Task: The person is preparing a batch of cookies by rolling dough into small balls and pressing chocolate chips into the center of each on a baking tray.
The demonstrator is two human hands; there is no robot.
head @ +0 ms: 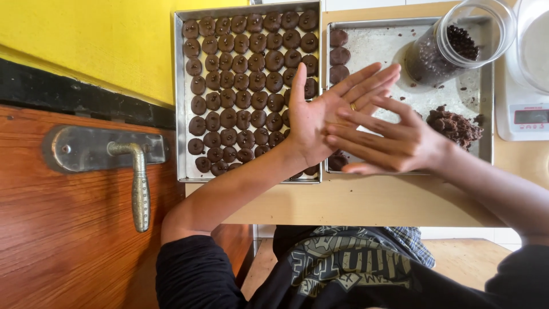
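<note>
My left hand [317, 117] lies palm up with its fingers stretched flat, over the seam between two metal trays. My right hand [394, 143] is laid flat across it, palm against palm, fingers straight. Anything pressed between the palms is hidden. The left tray [178, 97] is packed with several rows of small round dark-brown dough pieces [240, 86], each with a chip on top. The right tray [377, 43] holds three such pieces [339, 56] along its left edge and a lump of dark dough [454, 126] just right of my right hand.
A clear jar of dark chips [452, 48] lies tilted on the right tray. A white scale [523, 117] with a white bowl [534, 46] stands at the far right. Both trays rest on a wooden table [354, 200]. A wooden door with a metal handle [137, 183] is at the left.
</note>
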